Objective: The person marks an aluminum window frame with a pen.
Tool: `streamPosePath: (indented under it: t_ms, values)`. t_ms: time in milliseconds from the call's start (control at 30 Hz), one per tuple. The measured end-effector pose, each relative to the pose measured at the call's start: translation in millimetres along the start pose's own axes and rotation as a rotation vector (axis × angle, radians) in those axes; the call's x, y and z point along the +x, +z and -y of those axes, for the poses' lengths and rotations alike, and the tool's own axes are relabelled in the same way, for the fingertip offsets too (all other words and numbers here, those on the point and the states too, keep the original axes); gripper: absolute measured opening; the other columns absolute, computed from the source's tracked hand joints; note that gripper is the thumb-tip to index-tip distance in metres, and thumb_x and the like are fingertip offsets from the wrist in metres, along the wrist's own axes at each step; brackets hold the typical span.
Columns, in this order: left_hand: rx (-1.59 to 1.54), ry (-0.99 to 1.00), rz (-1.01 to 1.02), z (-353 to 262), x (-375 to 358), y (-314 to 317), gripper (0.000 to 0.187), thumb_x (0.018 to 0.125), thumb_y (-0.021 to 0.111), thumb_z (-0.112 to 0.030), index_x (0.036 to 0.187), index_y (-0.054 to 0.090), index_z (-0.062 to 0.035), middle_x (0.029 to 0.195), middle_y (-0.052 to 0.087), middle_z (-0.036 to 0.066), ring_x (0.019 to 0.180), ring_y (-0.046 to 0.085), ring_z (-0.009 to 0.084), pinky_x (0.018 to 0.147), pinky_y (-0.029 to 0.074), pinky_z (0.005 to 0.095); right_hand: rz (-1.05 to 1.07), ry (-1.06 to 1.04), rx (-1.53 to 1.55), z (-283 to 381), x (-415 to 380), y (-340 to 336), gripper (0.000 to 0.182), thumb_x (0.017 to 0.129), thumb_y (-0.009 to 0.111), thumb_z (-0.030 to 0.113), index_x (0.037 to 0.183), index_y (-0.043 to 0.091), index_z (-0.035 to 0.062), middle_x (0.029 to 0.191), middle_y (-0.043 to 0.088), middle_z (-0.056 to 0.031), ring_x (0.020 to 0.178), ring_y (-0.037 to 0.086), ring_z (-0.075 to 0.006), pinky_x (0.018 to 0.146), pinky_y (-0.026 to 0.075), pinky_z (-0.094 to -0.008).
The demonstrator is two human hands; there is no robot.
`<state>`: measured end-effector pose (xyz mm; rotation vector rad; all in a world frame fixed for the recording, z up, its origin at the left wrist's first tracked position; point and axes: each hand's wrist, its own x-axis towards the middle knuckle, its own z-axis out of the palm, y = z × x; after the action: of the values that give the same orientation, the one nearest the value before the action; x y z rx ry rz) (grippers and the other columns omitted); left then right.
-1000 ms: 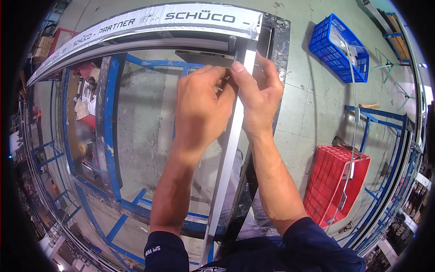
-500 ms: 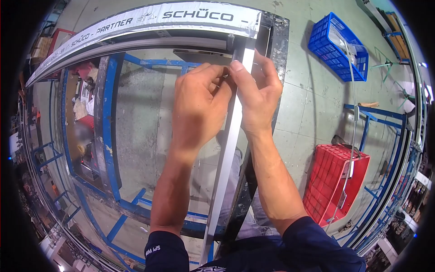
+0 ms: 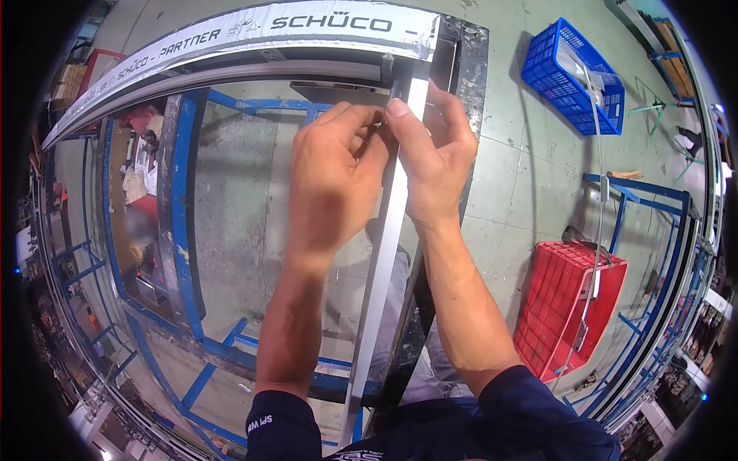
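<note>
A long silver aluminium profile (image 3: 390,223) runs from my body up to the corner of a frame. Across the top lies a profile (image 3: 231,37) covered in white printed protective film. My right hand (image 3: 438,157) grips the aluminium profile just below the corner, thumb on the upper face and fingers curled round the right side. Close against the left side of it is my left hand (image 3: 334,173), its fingertips pinched together near my right thumb. Whatever those fingertips hold, if anything, is hidden.
The frame rests on a blue and black metal stand (image 3: 187,230). On the floor to the right are a blue plastic crate (image 3: 553,84) and a red plastic crate (image 3: 542,307), with a thin rod (image 3: 600,161) passing over both. Another person (image 3: 142,123) is at the left.
Both hands keep their places at the profile, with the left fingertips still pinched. The view has shifted very slightly.
</note>
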<state>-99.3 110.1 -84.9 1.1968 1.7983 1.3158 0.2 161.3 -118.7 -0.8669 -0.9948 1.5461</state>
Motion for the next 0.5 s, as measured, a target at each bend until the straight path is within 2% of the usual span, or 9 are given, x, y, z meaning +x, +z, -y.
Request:
streamPosePath:
  t_ms: [133,433,500]
  values:
    - [-0.09,-0.005,-0.039,7.2,-3.3,4.0,0.019,0.092,0.062,0.0,0.105,0.07,0.0111,0.083,0.066,0.015,0.065,0.067,0.0185,0.057,0.049,0.0324,0.005,-0.016,-0.028,-1.6,0.4,-0.8,0.055,0.094,0.074,0.01,0.134,0.047,-0.0164,0.115,0.066,-0.0217,0.096,0.068,-0.0167,0.074,0.058,-0.0254]
    - [0.068,0.011,-0.031,0.3,-5.1,1.7,0.02,0.092,0.064,-0.002,0.106,0.071,0.0095,0.085,0.067,0.016,0.065,0.069,0.023,0.059,0.049,0.0328,-0.002,0.002,0.009,1.5,-0.7,1.7,0.053,0.094,0.073,0.01,0.133,0.048,-0.0164,0.115,0.066,-0.022,0.095,0.068,-0.0165,0.072,0.058,-0.0251]
    - [-0.001,-0.036,-0.039,-0.8,-5.3,2.5,0.02,0.091,0.064,-0.002,0.106,0.071,0.0092,0.086,0.068,0.017,0.063,0.068,0.023,0.058,0.049,0.0338,-0.002,-0.007,-0.001,0.8,-0.2,1.1,0.053,0.094,0.073,0.009,0.133,0.048,-0.0165,0.115,0.066,-0.0221,0.095,0.068,-0.0163,0.072,0.058,-0.025]
